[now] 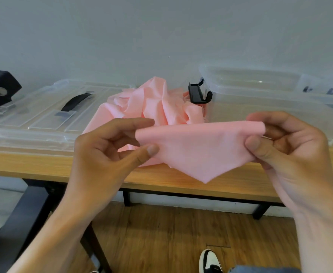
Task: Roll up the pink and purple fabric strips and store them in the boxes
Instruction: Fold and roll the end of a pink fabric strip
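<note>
Head view: both hands' fingers pinch the pink fabric strip ends, palms facing inward.

Pink fabric strip – near end folded into a downward point at frame centre, rest crumpled mid-frame behind it – between clear lid left and open clear box right.
</note>
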{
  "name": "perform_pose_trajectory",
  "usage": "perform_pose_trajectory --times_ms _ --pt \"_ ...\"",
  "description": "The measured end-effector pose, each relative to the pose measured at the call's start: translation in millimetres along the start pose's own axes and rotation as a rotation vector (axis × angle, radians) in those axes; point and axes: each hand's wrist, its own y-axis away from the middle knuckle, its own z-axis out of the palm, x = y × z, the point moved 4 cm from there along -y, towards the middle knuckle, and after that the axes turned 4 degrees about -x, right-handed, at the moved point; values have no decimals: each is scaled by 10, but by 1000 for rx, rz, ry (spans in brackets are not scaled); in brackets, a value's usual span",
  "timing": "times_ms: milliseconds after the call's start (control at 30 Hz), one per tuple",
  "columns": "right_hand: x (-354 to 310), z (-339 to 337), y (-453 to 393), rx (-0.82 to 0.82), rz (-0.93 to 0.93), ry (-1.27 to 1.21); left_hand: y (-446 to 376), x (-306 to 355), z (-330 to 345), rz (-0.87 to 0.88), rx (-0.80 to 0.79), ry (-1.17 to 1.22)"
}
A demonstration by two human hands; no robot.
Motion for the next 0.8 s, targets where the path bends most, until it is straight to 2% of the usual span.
perform_pose_trajectory --times_ms 200,367,633,800 --pt "-72 50 26 127 -76 136 10 22 25 11 29 -78" --pt "-97 119 19 84 -16 142 41 -2 125 -46 -2 91" --pt "-59 150 41 44 -51 167 121 -26 215 17 38 52" --pt "24 298 74 39 -105 51 150 -49 247 13 99 -14"
